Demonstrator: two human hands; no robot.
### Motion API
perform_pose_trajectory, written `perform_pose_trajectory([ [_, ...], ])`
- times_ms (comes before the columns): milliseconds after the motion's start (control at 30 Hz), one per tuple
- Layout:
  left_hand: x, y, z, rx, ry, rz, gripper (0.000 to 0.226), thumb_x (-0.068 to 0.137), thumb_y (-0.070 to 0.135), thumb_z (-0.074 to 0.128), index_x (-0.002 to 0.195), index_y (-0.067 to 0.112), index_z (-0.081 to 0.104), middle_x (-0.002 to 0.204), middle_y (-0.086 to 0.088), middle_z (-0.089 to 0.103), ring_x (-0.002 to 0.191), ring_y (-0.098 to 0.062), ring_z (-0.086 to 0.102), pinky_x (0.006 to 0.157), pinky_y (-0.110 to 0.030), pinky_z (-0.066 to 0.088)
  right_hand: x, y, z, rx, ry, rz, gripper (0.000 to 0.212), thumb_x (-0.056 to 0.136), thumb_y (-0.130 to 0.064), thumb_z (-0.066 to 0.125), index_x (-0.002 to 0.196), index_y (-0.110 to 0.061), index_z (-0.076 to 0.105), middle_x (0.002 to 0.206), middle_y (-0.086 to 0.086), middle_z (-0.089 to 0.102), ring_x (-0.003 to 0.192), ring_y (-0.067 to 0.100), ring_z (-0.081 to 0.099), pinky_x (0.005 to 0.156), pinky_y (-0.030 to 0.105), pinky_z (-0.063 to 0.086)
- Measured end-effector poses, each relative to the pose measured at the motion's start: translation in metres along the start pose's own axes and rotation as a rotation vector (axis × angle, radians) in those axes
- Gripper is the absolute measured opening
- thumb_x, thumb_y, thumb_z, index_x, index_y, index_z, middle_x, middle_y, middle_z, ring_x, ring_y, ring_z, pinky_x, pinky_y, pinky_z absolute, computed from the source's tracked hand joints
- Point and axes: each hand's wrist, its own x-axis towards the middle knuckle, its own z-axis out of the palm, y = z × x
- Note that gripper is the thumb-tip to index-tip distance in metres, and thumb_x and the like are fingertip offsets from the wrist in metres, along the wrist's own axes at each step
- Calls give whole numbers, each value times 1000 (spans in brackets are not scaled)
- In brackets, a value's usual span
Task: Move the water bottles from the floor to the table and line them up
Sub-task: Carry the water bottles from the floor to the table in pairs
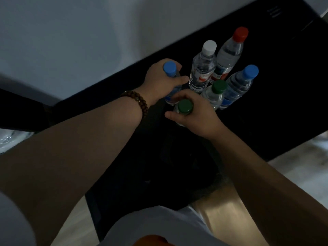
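Observation:
Several clear water bottles stand on a black table [266, 125]. My left hand [159, 80] grips a blue-capped bottle [169, 68] round its upper body. My right hand [197, 114] grips a green-capped bottle [185, 106] just below the cap, close in front of the left one. Behind them stand a white-capped bottle [204, 68], a taller red-capped bottle [230, 52], a second green-capped bottle [215, 94] and a second blue-capped bottle [241, 84], clustered together and upright. Whether the two held bottles touch the tabletop is hidden by my hands.
The table's far edge meets a pale wall [71, 41]. Light floor [301, 171] shows at the right beyond the table's near edge. A crinkled clear plastic thing [10, 139] lies at the far left. A bead bracelet [140, 100] circles my left wrist.

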Motion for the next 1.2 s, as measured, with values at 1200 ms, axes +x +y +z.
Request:
perform_pose_trajectory([
  [1200, -442, -134, -108, -4, 467, -587, 20, 83, 25, 77, 94, 32, 62, 93, 15, 67, 77, 2, 63, 68, -15, 45, -151, -96, 226, -446, -527, -212, 18, 95, -30, 66, 112, -26, 65, 97, -12, 65, 91, 7, 63, 85, 27, 53],
])
